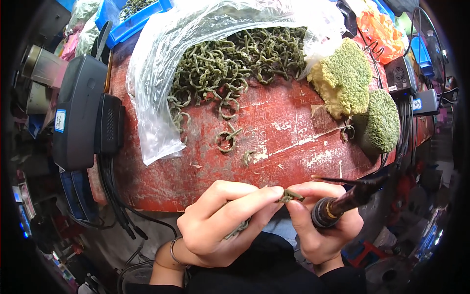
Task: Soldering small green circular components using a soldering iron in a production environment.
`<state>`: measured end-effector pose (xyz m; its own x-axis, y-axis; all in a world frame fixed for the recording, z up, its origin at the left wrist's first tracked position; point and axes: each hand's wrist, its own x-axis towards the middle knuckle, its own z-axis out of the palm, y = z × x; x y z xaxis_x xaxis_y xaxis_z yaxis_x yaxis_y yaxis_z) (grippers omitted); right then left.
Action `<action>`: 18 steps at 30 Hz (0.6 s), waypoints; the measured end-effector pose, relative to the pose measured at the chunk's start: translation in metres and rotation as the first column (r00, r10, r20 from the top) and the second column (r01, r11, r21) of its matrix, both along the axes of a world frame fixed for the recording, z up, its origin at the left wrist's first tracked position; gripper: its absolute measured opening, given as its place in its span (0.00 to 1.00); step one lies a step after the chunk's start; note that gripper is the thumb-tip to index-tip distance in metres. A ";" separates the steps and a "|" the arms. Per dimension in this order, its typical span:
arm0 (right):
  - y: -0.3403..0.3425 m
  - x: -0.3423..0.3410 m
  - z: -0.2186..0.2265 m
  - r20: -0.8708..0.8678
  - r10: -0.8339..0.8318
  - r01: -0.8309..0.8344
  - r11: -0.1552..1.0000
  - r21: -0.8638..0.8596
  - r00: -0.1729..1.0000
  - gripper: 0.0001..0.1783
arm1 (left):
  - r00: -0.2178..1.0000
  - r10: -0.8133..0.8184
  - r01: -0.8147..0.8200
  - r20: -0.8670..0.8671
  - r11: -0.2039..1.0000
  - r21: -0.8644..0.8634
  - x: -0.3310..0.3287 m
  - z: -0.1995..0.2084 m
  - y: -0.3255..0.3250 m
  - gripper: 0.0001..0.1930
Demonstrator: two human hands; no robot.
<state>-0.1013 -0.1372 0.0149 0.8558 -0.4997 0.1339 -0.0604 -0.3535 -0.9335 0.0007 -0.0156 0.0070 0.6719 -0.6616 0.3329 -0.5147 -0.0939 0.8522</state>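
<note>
Pinching small green ring piece (290,195) between your left hand (223,223) fingertips and right hand (320,228) thumb, just off near edge of red table (274,147). Left fingers pressed together on piece; right hand also wraps dark-handled tool (342,203), tip pointing right. Judgement: keep piece steady, pinch light, tool tip clear of fingers. More green strand tucked in left palm. Matte, rubbery-looking loops piled in clear crinkled bag (156,63); stray rings (227,138) on chipped paint; coarse yellow-green sponges (345,78) right.
</note>
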 end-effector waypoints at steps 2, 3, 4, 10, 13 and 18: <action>-0.002 0.000 0.001 0.001 0.013 -0.013 1.000 -0.024 1.000 0.21 | 0.998 0.007 -0.008 -0.063 1.000 -0.006 0.000 -0.002 -0.002 0.15; -0.003 0.000 0.001 0.004 0.017 -0.017 1.000 0.010 1.000 0.21 | 0.996 -0.007 0.005 -0.092 1.000 -0.020 0.002 -0.001 -0.004 0.13; -0.003 0.000 0.001 0.010 0.022 -0.022 0.999 0.041 1.000 0.21 | 0.996 -0.007 0.005 -0.091 1.000 -0.022 0.002 -0.001 -0.003 0.13; -0.001 0.002 0.000 -0.013 -0.002 0.003 0.997 0.077 1.000 0.17 | 0.965 -0.001 -0.023 -0.262 0.996 -0.091 -0.003 -0.005 -0.003 0.07; 0.000 0.005 -0.001 -0.003 -0.013 0.013 0.998 0.061 1.000 0.16 | 0.964 0.000 -0.027 -0.265 0.995 -0.097 -0.002 -0.006 -0.003 0.07; 0.002 0.004 -0.002 -0.024 -0.044 0.046 0.991 0.125 0.999 0.16 | 0.934 0.001 -0.049 -0.357 0.991 -0.125 -0.001 -0.006 -0.002 0.06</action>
<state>-0.0976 -0.1356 0.0127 0.8340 -0.5495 0.0502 -0.0935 -0.2303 -0.9686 -0.0007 -0.0174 0.0014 0.7777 -0.6102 0.1511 -0.1752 0.0204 0.9843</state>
